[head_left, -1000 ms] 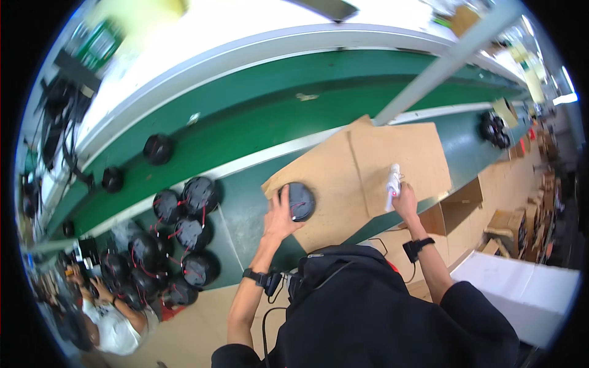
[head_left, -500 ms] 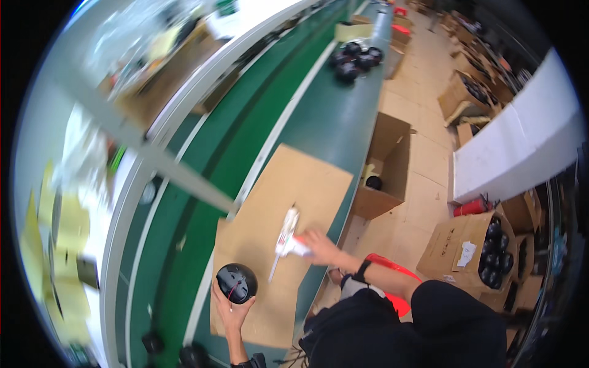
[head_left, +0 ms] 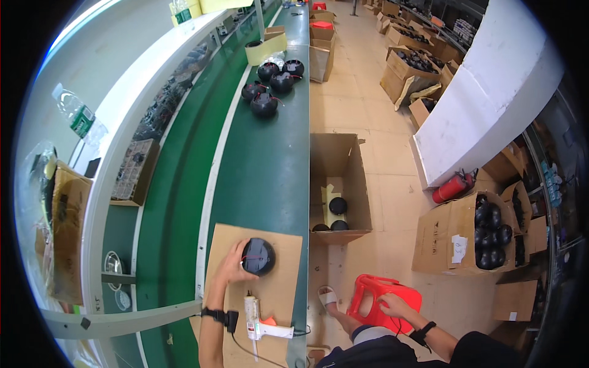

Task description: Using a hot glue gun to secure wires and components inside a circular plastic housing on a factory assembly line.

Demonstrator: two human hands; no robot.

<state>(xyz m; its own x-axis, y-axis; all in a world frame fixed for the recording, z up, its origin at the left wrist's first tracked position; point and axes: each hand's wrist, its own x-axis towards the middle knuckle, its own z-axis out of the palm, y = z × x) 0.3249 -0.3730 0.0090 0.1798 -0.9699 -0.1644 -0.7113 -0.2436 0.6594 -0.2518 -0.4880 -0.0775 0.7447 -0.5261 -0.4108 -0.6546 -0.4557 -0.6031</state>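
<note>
A round black housing (head_left: 258, 257) with a flat, recessed face and a thin red wire is at the far part of a cardboard sheet (head_left: 282, 245). My left hand (head_left: 234, 264) is wrapped round its left side. Closer to me lies a white glue gun (head_left: 269, 329) with an orange trigger and a glue stick in it; neither hand touches it. Off the bench to the right, my right hand (head_left: 394, 305) is over a red plastic stool (head_left: 383, 294), its fingers curled in. Whether something small is between those fingers is hidden.
Several black round housings (head_left: 264, 105) sit farther up the green bench (head_left: 264, 165), near a yellow strip (head_left: 268, 49). Beside the bench stands an open carton (head_left: 359, 184). To the right are a carton of black balls (head_left: 448, 239), a fire extinguisher (head_left: 453, 187) and a white pillar (head_left: 478, 98).
My right hand has left the glue gun and moved off the bench to the stool. My left hand has carried the black housing farther forward on the cardboard. The view has turned.
</note>
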